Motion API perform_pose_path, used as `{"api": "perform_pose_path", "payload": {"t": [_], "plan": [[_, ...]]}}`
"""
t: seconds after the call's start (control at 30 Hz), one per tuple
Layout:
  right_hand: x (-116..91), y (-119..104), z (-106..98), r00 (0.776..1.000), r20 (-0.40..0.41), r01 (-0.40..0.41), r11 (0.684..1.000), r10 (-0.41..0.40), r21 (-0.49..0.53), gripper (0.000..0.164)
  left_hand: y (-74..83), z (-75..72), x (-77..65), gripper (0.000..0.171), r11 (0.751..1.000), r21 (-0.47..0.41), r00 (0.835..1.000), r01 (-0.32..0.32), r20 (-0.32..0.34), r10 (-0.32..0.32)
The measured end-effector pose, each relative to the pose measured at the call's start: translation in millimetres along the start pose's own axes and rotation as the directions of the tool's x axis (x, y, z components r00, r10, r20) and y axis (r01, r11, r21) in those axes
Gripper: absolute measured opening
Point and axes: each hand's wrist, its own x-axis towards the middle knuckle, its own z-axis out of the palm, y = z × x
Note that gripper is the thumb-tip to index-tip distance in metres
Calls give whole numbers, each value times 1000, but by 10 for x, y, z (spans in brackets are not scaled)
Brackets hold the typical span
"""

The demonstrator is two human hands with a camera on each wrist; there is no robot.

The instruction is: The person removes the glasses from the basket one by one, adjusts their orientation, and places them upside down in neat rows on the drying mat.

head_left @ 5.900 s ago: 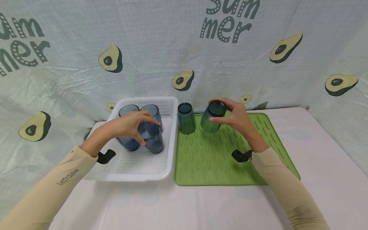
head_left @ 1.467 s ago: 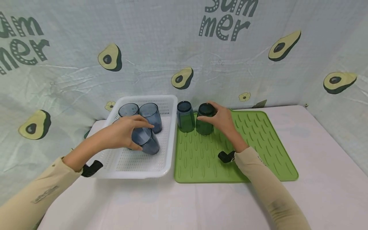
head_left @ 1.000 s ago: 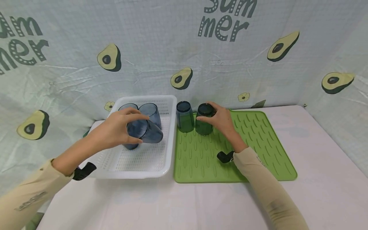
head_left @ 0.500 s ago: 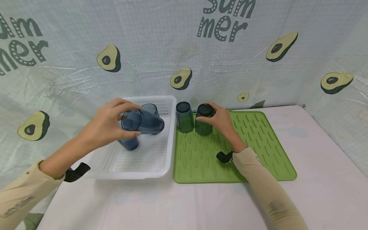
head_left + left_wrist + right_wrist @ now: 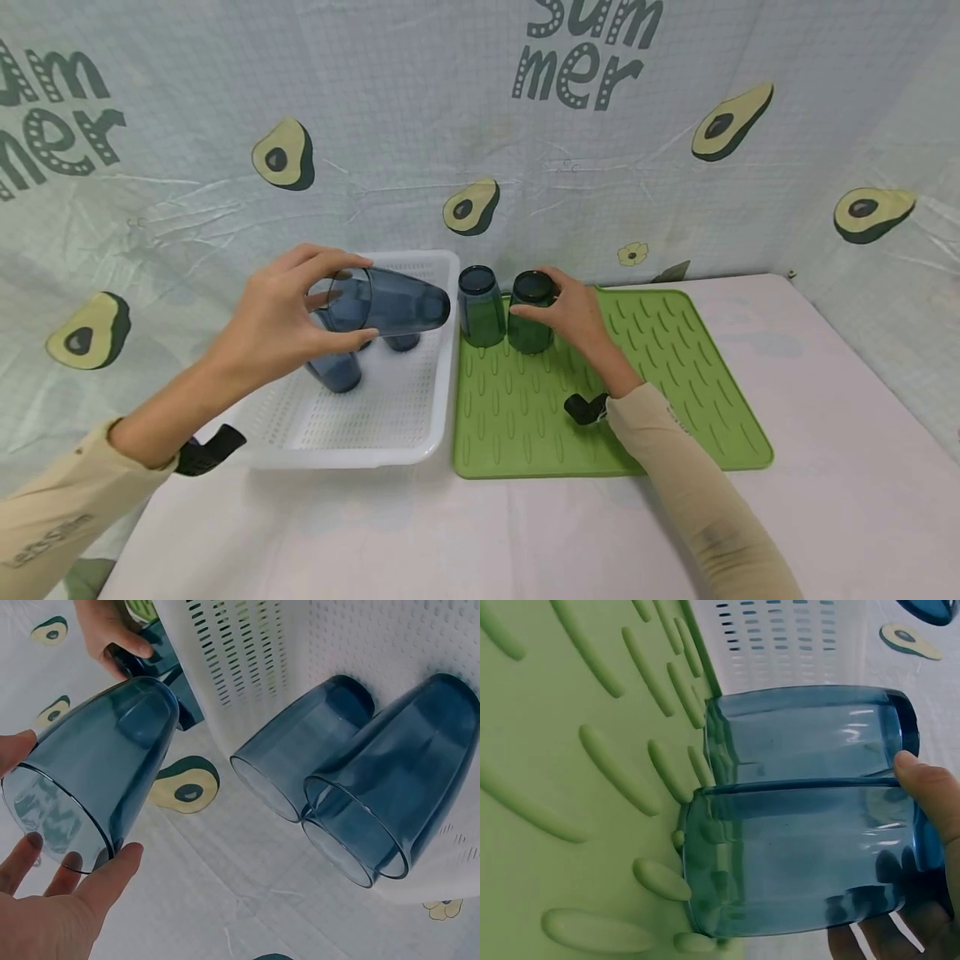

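My left hand (image 5: 281, 321) grips a blue drinking glass (image 5: 405, 302) near its rim, thumb on one side and fingers on the other. That glass lies tipped on its side in the air above the white basket (image 5: 442, 417), its base pointing right. On the green ribbed mat (image 5: 600, 433), my right hand (image 5: 566, 321) holds the base end of an upside-down glass (image 5: 802, 855). Close against it, a second upturned glass (image 5: 802, 735) stands at the mat's left end. Inside the basket are more blue glasses (image 5: 412, 772), partly hidden by my left hand in the head view.
Basket and mat sit side by side on a pale tablecloth (image 5: 375, 533). Behind them rises a white cloth (image 5: 405, 150) printed with avocados. The basket's right wall stands between the held glass and the mat.
My left hand has lifted a glass from the basket, turning it from upright onto its side and moving it up. Earlier, my right hand lowered its glass beside the other; since then it stays there.
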Motion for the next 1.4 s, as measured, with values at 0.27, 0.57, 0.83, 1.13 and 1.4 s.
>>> {"api": "perform_pose_path", "payload": {"t": [0.27, 0.57, 0.83, 1.13, 1.4], "plan": [[75, -77, -70, 990, 142, -21, 1000, 18, 16, 75, 29, 94, 39, 65, 999, -49, 1000, -21, -23, 20], [139, -244, -179, 968, 186, 177, 984, -169, -30, 82, 32, 233, 85, 64, 993, -117, 1000, -13, -28, 10], [70, -470, -179, 868, 181, 470, 883, -463, 5, 78, 84, 271, 95, 64, 982, -186, 999, -1, -32, -5], [-40, -521, -33, 836, 189, 477, 852, -515, 214, 85, 137, 324, 102, 65, 965, -264, 1000, -9, -10, 6], [-98, -516, 71, 871, 263, 262, 845, -415, 466, 81, 166, 342, 122, 67, 951, -309, 1000, 14, 16, -10]]}}
